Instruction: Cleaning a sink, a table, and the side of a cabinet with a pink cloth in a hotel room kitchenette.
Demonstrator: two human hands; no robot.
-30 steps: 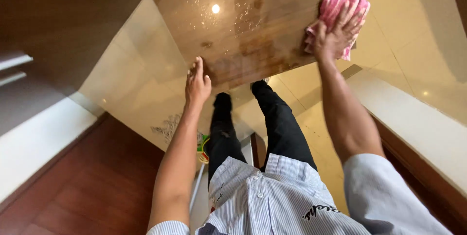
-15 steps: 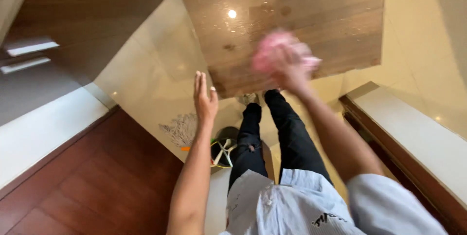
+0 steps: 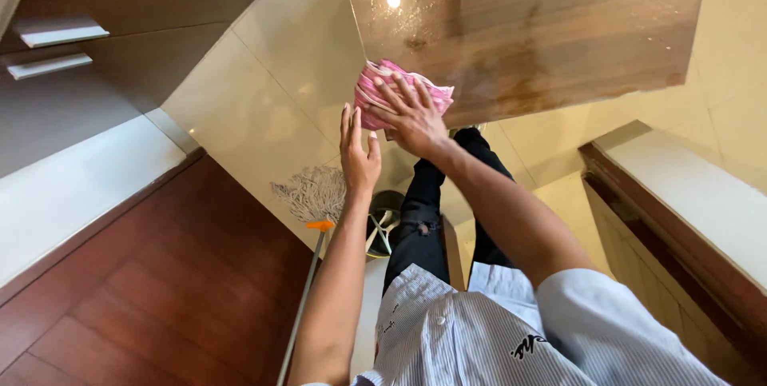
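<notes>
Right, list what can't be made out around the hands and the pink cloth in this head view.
- Pink cloth: its middle is covered by the right hand.
- Wooden panel: its top runs off the frame edge.
- Mop: the handle's lower end is cut off by the bottom edge.
- Left hand: whether it touches the panel cannot be told.
- Feet: hidden behind the legs.

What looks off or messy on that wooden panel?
The glossy wooden panel shows darker smeared patches near its lower edge and fine droplets up top. The right hand presses a pink cloth on its lower left corner. A mop lies on the floor below.
</notes>
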